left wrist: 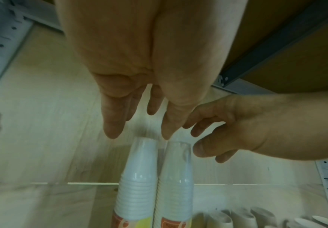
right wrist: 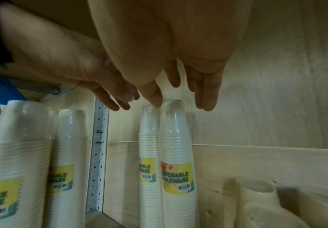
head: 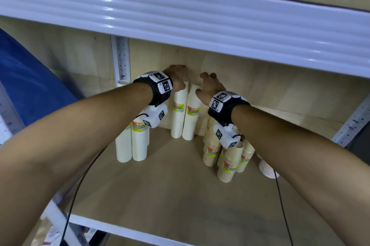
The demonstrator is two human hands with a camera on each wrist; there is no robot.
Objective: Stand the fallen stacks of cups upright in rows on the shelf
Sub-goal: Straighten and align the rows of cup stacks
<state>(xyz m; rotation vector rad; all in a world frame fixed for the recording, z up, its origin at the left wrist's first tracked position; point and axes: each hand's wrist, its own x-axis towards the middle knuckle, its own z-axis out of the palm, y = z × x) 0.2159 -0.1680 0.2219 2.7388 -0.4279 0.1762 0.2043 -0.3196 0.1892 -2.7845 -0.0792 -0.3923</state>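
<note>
Wrist views: both hands [left wrist: 132,98] [right wrist: 165,64] open above stacks [right wrist: 171,162]; head view hides fingers.

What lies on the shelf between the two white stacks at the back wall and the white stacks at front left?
Nothing: between the back stacks and the front-left stacks, the head view shows only bare shelf board.

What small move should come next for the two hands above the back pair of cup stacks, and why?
Probably draw both hands back: the left hand and right hand hover open over two white stacks already upright side by side, while a stack at the right lies fallen.
</note>
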